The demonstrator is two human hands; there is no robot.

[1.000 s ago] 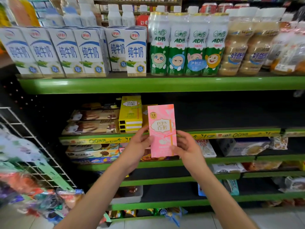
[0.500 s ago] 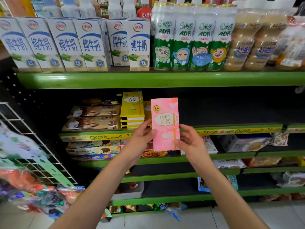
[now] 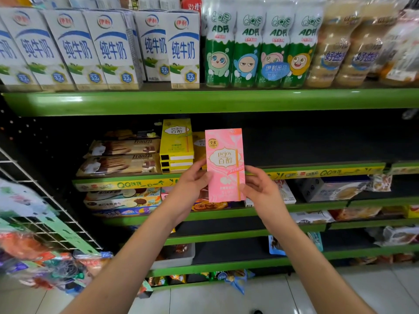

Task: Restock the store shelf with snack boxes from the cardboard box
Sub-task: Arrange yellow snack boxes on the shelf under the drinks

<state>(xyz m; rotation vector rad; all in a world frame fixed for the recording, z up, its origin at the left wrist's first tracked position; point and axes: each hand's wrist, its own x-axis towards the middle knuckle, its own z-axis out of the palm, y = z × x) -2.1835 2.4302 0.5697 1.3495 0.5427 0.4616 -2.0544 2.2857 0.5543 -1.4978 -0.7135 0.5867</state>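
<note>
Head view: both hands pinch the pink snack box (image 3: 225, 165) upright by its lower edges — left hand (image 3: 192, 184) with fingertips on its left side, right hand (image 3: 260, 189) curled round its right. Beyond the fingers lies bare shelf (image 3: 317, 172), just right of the yellow boxes (image 3: 176, 146). Keep it upright and square, slide it in beside them — release only once seated.

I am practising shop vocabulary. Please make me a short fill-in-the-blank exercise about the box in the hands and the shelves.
1. Both the left hand and the right hand hold a ____ snack box.
2. The stack of Pejoy boxes standing on the shelf is ____.
3. The milk cartons stand on the ____ shelf in view.

Missing words: pink; yellow; top
</note>
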